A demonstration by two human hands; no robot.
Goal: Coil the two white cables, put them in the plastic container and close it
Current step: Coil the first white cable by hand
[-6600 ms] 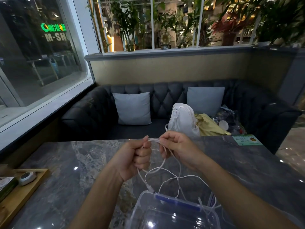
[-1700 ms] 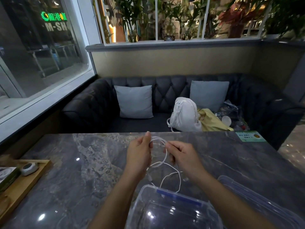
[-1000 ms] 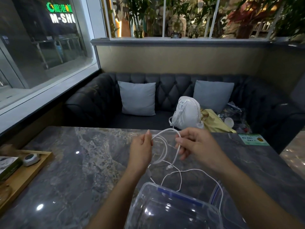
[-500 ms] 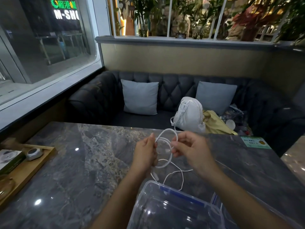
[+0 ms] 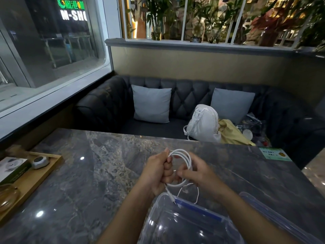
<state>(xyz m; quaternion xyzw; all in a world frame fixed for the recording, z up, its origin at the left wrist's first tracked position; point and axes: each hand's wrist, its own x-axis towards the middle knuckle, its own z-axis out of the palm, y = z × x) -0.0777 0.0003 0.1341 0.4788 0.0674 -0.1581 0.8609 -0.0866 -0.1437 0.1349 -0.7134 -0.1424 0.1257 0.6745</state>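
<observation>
Both hands are up over the marble table (image 5: 98, 173), working a white cable (image 5: 184, 154) between them. The left hand (image 5: 156, 171) is clenched in a fist around one side of the coil, thumb on top, gripping the bunched loops. The right hand (image 5: 198, 173) sits just beside it, fingers curled in toward the loops at the coil's other side, pinching the cable there. The coil stands upright between the two hands, several turns stacked together, arching above the knuckles. Below the left fist a loose tail drops down, and its plug end (image 5: 171, 198) hangs just over the far rim of the clear plastic container (image 5: 184, 224), which sits open right under the wrists. A second thin white strand (image 5: 197, 192) loops below the right hand, near that same rim; whether it belongs to this cable or another one, I can't tell. The container's lid (image 5: 284, 221) lies beside the container, beneath the right forearm. Well off to the left of the left hand, a wooden tray (image 5: 35, 178) sits at the table's edge. Beyond the hands, a white backpack (image 5: 204, 124) rests on the dark sofa (image 5: 109, 106).
</observation>
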